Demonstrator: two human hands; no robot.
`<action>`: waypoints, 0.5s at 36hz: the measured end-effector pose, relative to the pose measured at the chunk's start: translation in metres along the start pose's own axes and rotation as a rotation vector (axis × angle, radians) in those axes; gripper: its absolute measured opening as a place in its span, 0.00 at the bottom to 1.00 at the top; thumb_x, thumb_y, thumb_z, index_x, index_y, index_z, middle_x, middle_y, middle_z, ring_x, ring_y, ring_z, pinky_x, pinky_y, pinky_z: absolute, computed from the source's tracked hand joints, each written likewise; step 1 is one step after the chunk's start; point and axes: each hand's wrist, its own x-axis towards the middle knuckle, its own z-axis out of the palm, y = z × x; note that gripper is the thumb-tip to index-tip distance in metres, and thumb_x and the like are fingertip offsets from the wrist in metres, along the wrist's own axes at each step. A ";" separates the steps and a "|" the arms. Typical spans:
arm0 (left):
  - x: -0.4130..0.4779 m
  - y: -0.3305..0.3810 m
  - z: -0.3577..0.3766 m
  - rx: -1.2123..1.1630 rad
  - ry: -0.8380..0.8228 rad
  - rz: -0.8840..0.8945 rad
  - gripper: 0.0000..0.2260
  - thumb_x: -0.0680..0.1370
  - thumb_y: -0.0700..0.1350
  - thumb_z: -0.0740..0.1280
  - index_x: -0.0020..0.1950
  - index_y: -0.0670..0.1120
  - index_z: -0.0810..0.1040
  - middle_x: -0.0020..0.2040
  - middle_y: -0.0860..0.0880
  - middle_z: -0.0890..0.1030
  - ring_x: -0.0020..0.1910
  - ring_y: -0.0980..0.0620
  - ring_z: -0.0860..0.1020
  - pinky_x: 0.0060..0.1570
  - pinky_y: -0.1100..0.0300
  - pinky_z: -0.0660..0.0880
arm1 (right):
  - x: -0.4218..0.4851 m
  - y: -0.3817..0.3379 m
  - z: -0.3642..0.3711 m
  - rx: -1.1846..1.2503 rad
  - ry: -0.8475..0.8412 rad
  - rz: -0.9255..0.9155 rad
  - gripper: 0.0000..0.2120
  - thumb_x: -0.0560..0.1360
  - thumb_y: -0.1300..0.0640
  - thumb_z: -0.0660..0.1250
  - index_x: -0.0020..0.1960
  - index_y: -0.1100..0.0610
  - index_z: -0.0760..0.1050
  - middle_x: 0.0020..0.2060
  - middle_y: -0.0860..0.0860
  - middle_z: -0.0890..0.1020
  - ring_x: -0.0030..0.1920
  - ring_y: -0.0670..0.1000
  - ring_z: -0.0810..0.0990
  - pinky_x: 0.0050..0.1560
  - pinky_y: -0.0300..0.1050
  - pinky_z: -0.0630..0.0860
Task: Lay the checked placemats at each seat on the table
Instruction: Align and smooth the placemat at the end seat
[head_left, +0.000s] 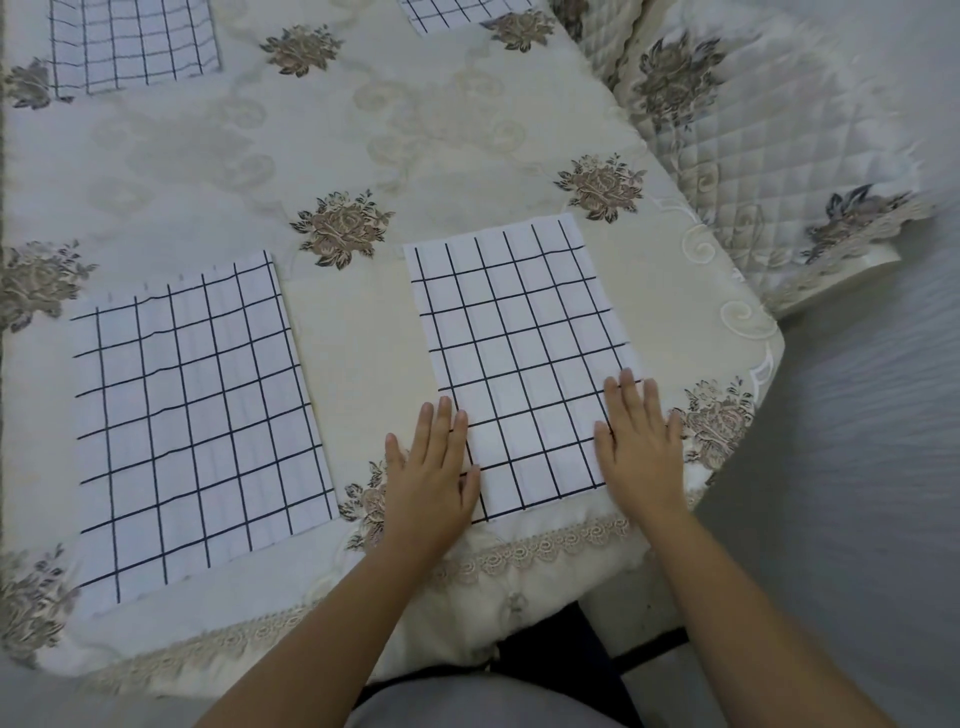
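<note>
The nearest placemat (519, 353) lay flat by the counter's (358, 353) front edge — the left hand (431, 467) pressed flat on its left border, the right hand (641, 452) on its right, fingers straight, gripping nothing. A second placemat (197, 415) lay beside it, apart. The far-left placemat (130, 47) and far-right placemat (457, 13) were cut off at the top.
</note>
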 end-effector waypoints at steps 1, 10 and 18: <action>-0.001 -0.002 0.000 -0.004 0.000 -0.011 0.26 0.77 0.53 0.51 0.74 0.44 0.60 0.74 0.45 0.63 0.74 0.48 0.56 0.63 0.35 0.63 | 0.000 0.004 -0.002 0.000 -0.005 0.014 0.30 0.75 0.42 0.36 0.76 0.50 0.44 0.74 0.44 0.44 0.76 0.50 0.44 0.72 0.61 0.46; 0.006 0.003 -0.024 -0.324 0.165 -0.125 0.17 0.74 0.43 0.59 0.60 0.39 0.77 0.62 0.41 0.77 0.60 0.40 0.75 0.55 0.46 0.75 | 0.018 -0.007 -0.033 0.299 0.157 0.201 0.19 0.76 0.56 0.63 0.65 0.61 0.71 0.66 0.57 0.70 0.66 0.57 0.66 0.63 0.52 0.65; 0.045 0.018 -0.057 -0.601 -0.066 -0.598 0.16 0.76 0.42 0.66 0.60 0.39 0.68 0.55 0.41 0.74 0.45 0.46 0.74 0.41 0.58 0.69 | 0.067 -0.011 -0.065 0.425 -0.202 0.558 0.32 0.71 0.55 0.72 0.66 0.67 0.60 0.64 0.63 0.68 0.62 0.63 0.71 0.56 0.54 0.73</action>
